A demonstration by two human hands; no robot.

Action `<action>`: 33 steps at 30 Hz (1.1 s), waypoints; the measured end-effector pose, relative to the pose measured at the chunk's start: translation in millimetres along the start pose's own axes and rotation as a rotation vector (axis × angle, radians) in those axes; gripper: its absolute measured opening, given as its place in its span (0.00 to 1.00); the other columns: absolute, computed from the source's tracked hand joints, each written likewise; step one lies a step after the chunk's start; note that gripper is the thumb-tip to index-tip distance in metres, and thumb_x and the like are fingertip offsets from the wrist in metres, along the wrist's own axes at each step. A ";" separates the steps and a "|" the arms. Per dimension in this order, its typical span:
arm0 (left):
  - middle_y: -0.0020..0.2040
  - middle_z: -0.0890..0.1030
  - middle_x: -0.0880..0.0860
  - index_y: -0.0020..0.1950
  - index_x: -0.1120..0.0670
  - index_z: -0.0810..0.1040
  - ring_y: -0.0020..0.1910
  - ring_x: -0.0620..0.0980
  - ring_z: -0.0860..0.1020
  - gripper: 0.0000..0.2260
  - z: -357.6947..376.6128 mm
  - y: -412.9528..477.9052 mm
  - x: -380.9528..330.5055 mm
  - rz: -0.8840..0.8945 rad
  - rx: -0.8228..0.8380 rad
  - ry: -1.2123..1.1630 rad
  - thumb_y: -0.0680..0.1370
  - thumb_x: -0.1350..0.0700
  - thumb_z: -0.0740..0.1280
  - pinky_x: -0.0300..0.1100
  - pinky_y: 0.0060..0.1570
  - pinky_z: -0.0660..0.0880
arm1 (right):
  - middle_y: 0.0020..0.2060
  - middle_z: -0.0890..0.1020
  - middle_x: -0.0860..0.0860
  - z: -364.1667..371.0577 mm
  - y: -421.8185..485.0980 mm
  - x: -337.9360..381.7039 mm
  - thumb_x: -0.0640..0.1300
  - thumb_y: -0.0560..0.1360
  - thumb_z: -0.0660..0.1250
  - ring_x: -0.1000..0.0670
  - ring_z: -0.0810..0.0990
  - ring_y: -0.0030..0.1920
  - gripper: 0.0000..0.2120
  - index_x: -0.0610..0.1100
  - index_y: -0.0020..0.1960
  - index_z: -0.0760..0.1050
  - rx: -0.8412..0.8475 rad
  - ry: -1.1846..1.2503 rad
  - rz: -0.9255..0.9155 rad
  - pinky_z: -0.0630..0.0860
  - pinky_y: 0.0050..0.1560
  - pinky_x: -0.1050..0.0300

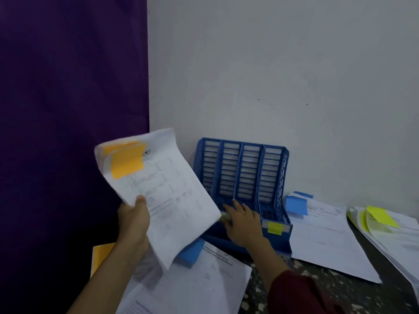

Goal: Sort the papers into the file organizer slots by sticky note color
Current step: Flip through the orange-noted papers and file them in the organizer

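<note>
Left hand (133,219): grasping raised papers (176,200) bearing orange sticky note (128,163). Right hand (243,223): fingers released, spread, resting on blue file organizer (249,168).

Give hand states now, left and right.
Left hand: holding the orange-noted papers.
Right hand: open, fingers spread on the file organizer.

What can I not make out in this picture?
Head view:
- Left slot labels of the organizer: hidden by the papers in the left hand and by the right hand.
- Print on the papers: blurred, too small.
- The yellow-note pile: cut off by the right edge.
</note>
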State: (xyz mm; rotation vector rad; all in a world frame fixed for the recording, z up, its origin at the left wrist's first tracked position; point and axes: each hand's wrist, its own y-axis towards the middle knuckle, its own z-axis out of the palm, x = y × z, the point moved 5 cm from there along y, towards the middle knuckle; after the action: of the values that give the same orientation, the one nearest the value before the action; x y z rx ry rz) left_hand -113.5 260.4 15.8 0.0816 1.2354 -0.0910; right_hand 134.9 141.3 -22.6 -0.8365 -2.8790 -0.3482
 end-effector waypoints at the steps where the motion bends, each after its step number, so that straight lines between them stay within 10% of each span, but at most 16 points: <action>1: 0.56 0.78 0.51 0.71 0.53 0.72 0.50 0.53 0.77 0.15 3.8 1.6 -6.4 0.027 -0.013 -0.019 0.85 0.56 0.58 0.44 0.46 0.75 | 0.80 0.54 0.49 3.8 -1.9 -0.4 0.57 0.83 0.54 0.43 0.56 0.78 0.24 0.55 0.78 0.58 -0.039 -0.040 -0.006 0.54 0.75 0.41; 16: 0.64 0.77 0.51 0.73 0.54 0.68 0.56 0.47 0.76 0.16 111.2 42.0 -44.1 0.369 -0.103 0.031 0.86 0.57 0.52 0.39 0.54 0.72 | 0.81 0.53 0.51 9.1 -3.5 -0.3 0.60 0.82 0.56 0.41 0.64 0.72 0.22 0.55 0.73 0.63 -0.099 -0.082 0.004 0.58 0.71 0.42; 33: 0.63 0.78 0.59 0.70 0.58 0.67 0.59 0.57 0.78 0.14 174.4 58.8 24.8 0.357 -0.017 0.215 0.86 0.58 0.51 0.41 0.52 0.71 | 0.80 0.53 0.51 8.0 -5.0 -0.1 0.56 0.81 0.60 0.41 0.65 0.69 0.19 0.56 0.71 0.66 -0.129 -0.004 0.009 0.58 0.68 0.44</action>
State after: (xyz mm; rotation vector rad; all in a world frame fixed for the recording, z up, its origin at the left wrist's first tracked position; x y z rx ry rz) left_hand 64.9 298.8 50.2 0.3021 1.4175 0.2441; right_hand 131.8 139.1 -31.2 -0.8701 -2.8811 -0.5363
